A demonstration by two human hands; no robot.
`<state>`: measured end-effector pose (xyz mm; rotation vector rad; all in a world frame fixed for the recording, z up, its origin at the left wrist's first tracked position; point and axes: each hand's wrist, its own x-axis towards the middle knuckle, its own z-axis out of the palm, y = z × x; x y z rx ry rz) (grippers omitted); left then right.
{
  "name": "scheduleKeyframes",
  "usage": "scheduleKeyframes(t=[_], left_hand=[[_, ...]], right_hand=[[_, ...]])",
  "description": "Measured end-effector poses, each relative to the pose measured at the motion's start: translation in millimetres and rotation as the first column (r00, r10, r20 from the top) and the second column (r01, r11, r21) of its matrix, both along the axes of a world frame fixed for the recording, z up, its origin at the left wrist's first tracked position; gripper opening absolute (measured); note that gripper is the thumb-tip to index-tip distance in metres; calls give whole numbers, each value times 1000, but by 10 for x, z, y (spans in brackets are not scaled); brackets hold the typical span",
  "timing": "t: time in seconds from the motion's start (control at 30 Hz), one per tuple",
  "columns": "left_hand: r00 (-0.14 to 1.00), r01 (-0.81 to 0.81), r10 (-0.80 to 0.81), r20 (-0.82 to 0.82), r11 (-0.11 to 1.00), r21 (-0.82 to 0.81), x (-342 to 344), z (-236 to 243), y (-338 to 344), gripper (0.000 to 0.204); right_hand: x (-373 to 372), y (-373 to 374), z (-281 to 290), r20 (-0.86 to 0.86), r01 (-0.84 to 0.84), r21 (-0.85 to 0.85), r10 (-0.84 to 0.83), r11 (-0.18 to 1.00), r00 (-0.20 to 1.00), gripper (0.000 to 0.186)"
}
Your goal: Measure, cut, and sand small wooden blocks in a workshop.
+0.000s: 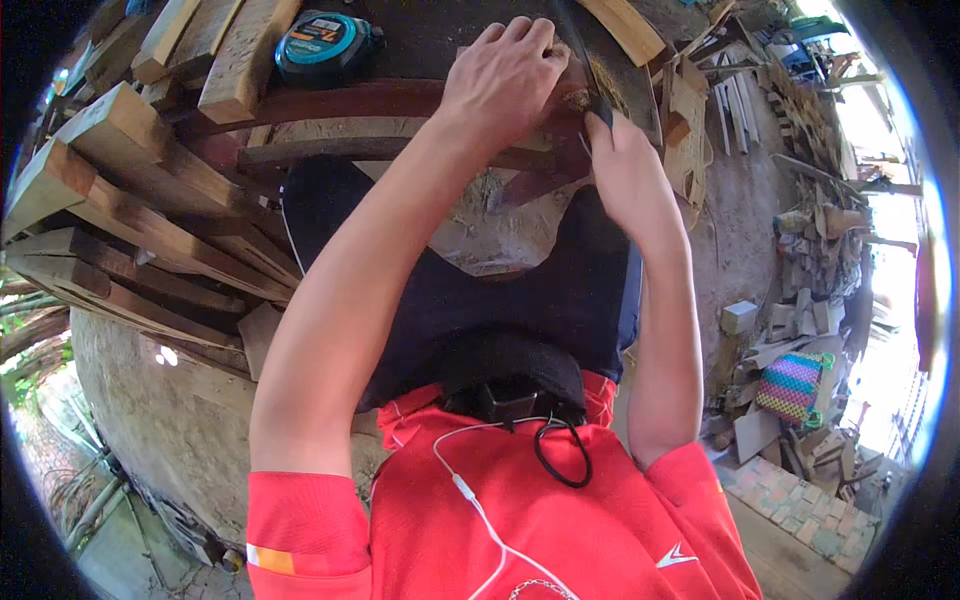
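left hand (507, 80) grips wood (575, 96) by bench edge (415, 60), narrow gap to right hand (632, 170).

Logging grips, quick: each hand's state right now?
Left hand: closed, holding a piece of wood.
Right hand: closed, holding a long dark tool.

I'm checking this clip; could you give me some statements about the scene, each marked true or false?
1. The right hand holds a long, dark tool. True.
2. The left hand wears a glove. False: it is bare.
3. The tape measure lies to the left of the left hand. True.
4. The person's shirt is green. False: it is mainly red.
5. A striped, multicoloured woven item lies beyond the right arm. True.
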<state>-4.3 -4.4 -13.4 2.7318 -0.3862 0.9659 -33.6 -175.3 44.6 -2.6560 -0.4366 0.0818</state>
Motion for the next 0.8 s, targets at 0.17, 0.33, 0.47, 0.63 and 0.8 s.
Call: scheduleKeyframes(t=[0.17,0.33,0.47,0.63,0.8], left_hand=[[999,14,-13,-37,1000,28,27,30,-6,34],[995,-6,9,-99,999,38,14,23,-26,37],[999,22,-21,-33,999,29,27,33,-32,29],[999,18,-19,-39,999,-29,-4,62,-63,34],[997,10,-12,-79,1000,-24,-14,114,-64,37]], right_hand=[[-276,-156,41,-74,80,45,-76,996,994,35],[-343,-251,21,-144,141,73,-129,987,981,35],[-74,-50,34,-95,70,-29,-73,997,993,31],[-738,-644,-27,-143,232,68,-220,970,965,31],[-575,-802,-524,54,75,110,-81,991,995,37]])
